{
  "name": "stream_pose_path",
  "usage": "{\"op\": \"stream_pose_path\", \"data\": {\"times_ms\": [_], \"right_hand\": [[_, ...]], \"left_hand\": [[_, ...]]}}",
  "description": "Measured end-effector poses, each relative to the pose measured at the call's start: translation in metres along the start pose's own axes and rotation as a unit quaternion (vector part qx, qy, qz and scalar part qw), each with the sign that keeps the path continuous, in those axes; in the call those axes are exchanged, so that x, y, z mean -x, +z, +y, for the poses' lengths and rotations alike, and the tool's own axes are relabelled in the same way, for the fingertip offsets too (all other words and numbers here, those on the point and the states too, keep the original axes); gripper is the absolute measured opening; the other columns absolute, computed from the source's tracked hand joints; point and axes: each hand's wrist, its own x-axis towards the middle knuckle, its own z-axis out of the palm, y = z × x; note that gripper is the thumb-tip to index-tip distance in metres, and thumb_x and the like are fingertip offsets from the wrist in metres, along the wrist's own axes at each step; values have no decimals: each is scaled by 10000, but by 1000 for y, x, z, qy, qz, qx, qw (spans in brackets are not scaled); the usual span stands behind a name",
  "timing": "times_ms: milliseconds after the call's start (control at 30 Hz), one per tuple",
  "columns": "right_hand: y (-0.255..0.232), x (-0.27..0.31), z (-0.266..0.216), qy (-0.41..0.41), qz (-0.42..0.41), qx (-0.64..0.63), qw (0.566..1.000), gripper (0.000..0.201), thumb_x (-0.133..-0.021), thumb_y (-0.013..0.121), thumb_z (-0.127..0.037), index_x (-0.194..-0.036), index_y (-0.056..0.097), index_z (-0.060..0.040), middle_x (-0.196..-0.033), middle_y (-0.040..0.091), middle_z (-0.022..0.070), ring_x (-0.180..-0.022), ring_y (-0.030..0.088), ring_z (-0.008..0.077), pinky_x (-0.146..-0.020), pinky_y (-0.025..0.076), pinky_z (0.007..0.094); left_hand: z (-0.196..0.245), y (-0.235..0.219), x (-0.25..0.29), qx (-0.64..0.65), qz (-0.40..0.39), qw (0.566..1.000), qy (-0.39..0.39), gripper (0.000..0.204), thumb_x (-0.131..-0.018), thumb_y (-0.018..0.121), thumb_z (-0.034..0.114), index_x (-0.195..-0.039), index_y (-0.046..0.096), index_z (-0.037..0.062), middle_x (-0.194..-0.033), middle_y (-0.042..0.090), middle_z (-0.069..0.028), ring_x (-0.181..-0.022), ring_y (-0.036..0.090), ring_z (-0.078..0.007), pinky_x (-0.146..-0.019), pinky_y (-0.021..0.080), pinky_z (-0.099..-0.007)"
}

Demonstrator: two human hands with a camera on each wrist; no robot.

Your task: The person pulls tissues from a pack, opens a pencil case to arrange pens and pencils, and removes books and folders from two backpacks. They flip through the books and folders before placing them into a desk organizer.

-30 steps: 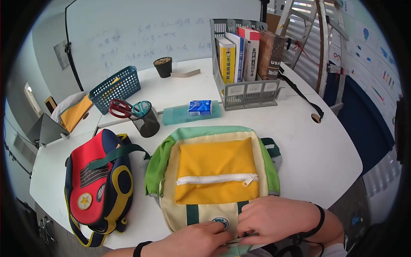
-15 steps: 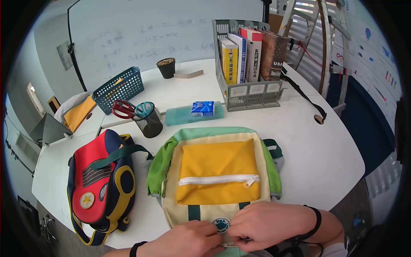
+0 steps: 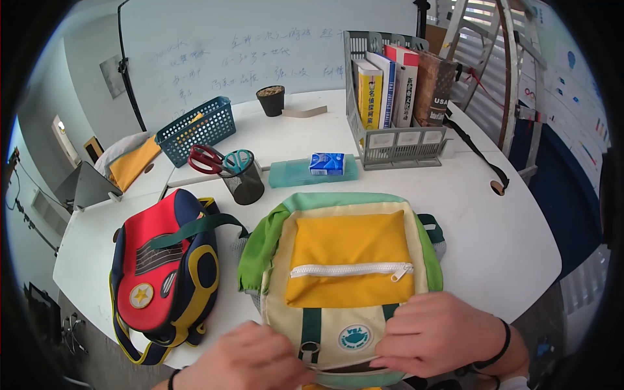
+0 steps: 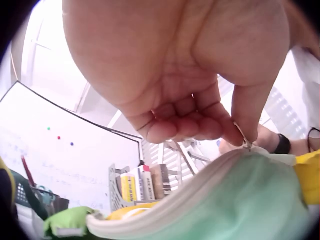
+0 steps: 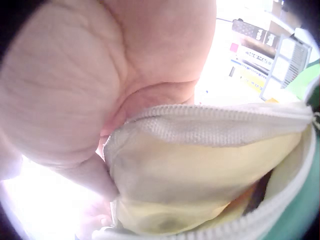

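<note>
A cream, green and yellow backpack (image 3: 354, 250) lies on the white table, its round badge (image 3: 355, 337) facing up. At its near edge, my left hand (image 3: 244, 357) pinches a small metal zipper pull (image 4: 244, 136) between thumb and forefinger. My right hand (image 3: 432, 335) grips the cream edge of the bag's opening to the right of the badge. Between the hands the zipper is parted, and the right wrist view shows white zipper teeth (image 5: 220, 111) and the pale lining (image 5: 180, 175) inside.
A red and navy backpack (image 3: 153, 237) lies at the left. Behind stand a mesh pen cup (image 3: 246, 187) with scissors, a teal case (image 3: 292, 174) bearing a blue packet (image 3: 327, 164), a blue basket (image 3: 198, 135), a plant pot (image 3: 271, 102) and a grey book rack (image 3: 403, 156).
My left hand has moved left along the zipper, away from my right hand. A gap in the bag has opened between them, and the badge is uncovered. The head view has shifted slightly.
</note>
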Motion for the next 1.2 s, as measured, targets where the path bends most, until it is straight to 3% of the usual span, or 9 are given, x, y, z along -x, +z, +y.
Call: {"op": "stream_pose_path", "data": {"times_ms": [100, 233, 400, 500, 600, 767, 800, 933, 1200], "right_hand": [[-14, 4, -1, 7, 77, 25, 997, 136, -908, 787, -170, -832, 702, -94, -767, 648, 48, -727, 665, 247, -652, 532, 384], [-28, -2, 4, -15, 205, 76, 976, 107, -878, 848, -141, -849, 747, -120, -746, 650, 15, -643, 629, 223, -595, 498, 352], [-35, -28, 14, 20, 344, 15, 939, 97, -865, 848, -56, -864, 754, -32, -709, 633, 62, -577, 574, 178, -527, 425, 295], [-32, -29, 17, 34, 376, -48, 925, 94, -889, 833, -44, -892, 751, 1, -732, 636, 65, -600, 558, 128, -551, 413, 266], [-29, -35, 13, 55, 364, -130, 921, 128, -946, 787, -98, -927, 709, 2, -829, 643, 74, -736, 573, 121, -684, 423, 257], [-34, -35, 28, 11, 252, -95, 963, 241, -987, 789, -216, -1093, 768, 0, -1002, 729, 107, -967, 670, 241, -902, 527, 352], [-33, -26, 39, 42, 205, -111, 972, 449, -1057, 706, -386, -1296, 725, -6, -1242, 717, 168, -1253, 610, 326, -1107, 463, 416], [-16, -8, 69, 196, 133, -106, 966, 722, -1093, 558, -591, -1540, 569, -23, -1573, 544, 250, -1522, 434, 385, -1265, 337, 468], [9, 8, 108, 276, 85, -68, 955, 760, -1091, 527, -628, -1579, 543, -46, -1663, 440, 267, -1556, 418, 405, -1258, 359, 444]], "left_hand": [[-20, -21, 17, -55, -29, 990, -130, 117, -839, 814, 37, -942, 760, 35, -874, 680, -95, -790, 664, -340, -703, 534, -440], [-62, -13, 19, -146, 116, 962, -200, 111, -814, 780, -44, -861, 713, 31, -853, 615, -139, -851, 626, -373, -730, 508, -452], [-59, 6, -14, -247, 280, 917, -138, 134, -810, 796, -16, -842, 674, 28, -845, 613, -131, -804, 621, -364, -686, 496, -442], [-14, -7, 1, -176, 145, 973, 32, 259, -765, 818, 51, -995, 701, 37, -882, 659, -106, -795, 668, -341, -669, 537, -398], [-9, 8, -25, -95, -119, 988, 34, 455, -720, 923, 149, -1141, 767, 73, -952, 723, -81, -835, 735, -275, -739, 614, -379], [-58, 34, -51, -215, -89, 972, -20, 346, -780, 827, 157, -1105, 744, 72, -1057, 751, -121, -950, 750, -254, -774, 609, -335], [-49, 37, -99, -205, -85, 975, -17, 348, -780, 830, 160, -1106, 745, 71, -1058, 752, -120, -951, 751, -255, -774, 609, -336], [-52, 31, -105, -170, -66, 983, -12, 359, -778, 845, 168, -1108, 747, 69, -1060, 757, -114, -953, 757, -258, -774, 612, -338], [-50, 38, -46, -106, -19, 994, -4, 382, -773, 875, 185, -1114, 751, 65, -1065, 767, -104, -957, 769, -264, -774, 618, -343]]}}
